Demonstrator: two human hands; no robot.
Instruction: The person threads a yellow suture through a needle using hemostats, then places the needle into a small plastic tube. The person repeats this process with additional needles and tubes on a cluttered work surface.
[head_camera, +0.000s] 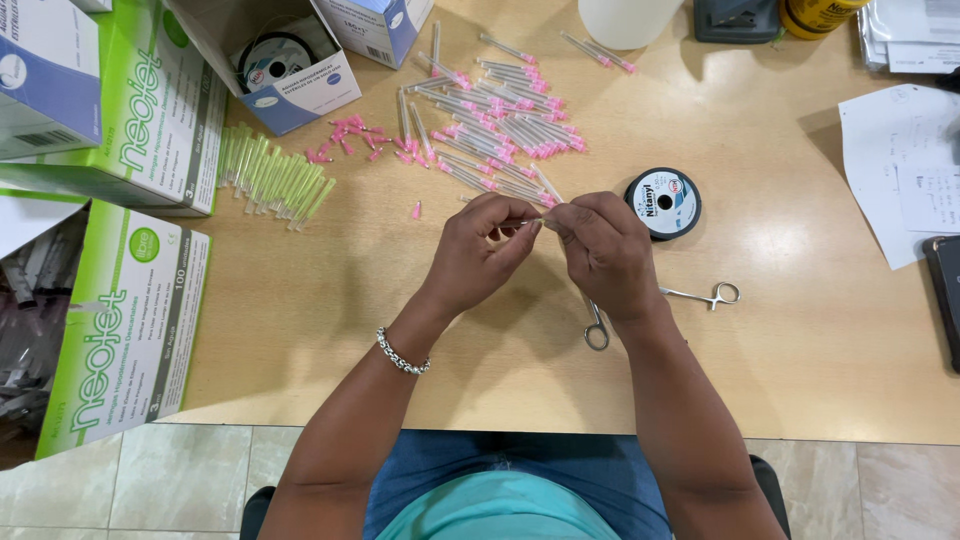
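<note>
Far left I see green-and-white boxes (130, 330) stacked along the table (780, 380) edge, one open with packets inside. Just right of them lies a fanned row of pale green caps (272, 178). Above that, an open blue-and-white carton (285, 70) holds a spool.

Moving right: loose pink hubs (350, 135), then a wide scatter of capped needles (500, 120) with pink ends, well up the table from me.

Centre, the work itself. My left hand (478, 250) and right hand (600, 250) are brought together above the table, fingertips nearly touching. Both are pinched on one needle (540, 218), held roughly level between them. Wrists are raised, forearms converging from the near edge; a bead bracelet (402, 353) sits on the left wrist. I judge this is the step of fitting or threading something fine at the needle's tip; possibly thread, but it is too thin to make out from here. The next move calls for steady fingertips and a true line into the small opening.

Under the right wrist, forceps (650, 305) lie flat on the table, partly hidden, untouched. Just beyond the right hand sits a black spool (664, 203). Far right, papers (900, 170) and a dark device at the edge.
</note>
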